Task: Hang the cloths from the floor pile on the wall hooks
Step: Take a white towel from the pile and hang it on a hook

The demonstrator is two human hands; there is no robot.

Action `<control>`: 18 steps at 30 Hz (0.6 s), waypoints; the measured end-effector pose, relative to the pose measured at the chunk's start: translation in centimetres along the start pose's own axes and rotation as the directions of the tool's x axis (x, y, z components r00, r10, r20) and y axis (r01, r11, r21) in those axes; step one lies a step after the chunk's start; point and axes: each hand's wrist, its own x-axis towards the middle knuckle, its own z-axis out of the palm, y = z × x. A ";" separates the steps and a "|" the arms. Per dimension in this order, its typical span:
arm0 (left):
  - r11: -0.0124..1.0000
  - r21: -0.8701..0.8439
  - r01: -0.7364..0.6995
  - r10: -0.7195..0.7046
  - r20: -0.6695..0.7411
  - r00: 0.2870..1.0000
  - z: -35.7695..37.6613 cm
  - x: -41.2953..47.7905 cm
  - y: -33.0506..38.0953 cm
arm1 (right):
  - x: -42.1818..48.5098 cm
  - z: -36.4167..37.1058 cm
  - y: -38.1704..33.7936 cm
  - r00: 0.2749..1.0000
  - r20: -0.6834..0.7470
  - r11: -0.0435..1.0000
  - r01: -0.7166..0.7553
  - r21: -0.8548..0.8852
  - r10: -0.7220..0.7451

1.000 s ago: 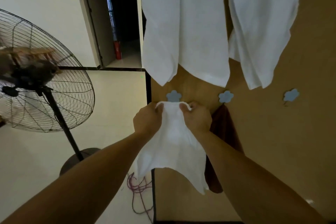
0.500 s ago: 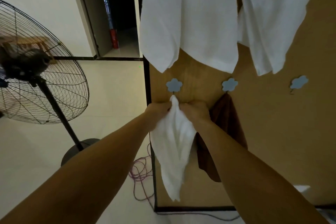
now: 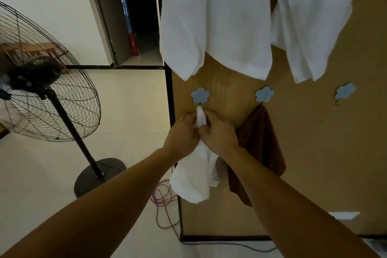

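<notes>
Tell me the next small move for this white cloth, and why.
Probably lift the bunched tip slightly onto the leftmost blue flower hook: left hand and right hand pinch the white cloth just under its prong, and it doesn't look caught yet.

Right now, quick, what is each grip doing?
Left grip: closed, pinching the white cloth just below the blue flower hook.
Right grip: closed on the same white cloth.

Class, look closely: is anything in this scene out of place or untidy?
A purple cord lies in a loose tangle on the floor beside the wooden panel, below the white cloth; nothing else stands out.
</notes>
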 end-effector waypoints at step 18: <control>0.840 -0.299 0.453 -0.327 0.388 0.862 0.0 -2.1 -1.0 | -3.1 -0.1 5.0 0.856 0.442 0.877 -0.408 0.255 0.270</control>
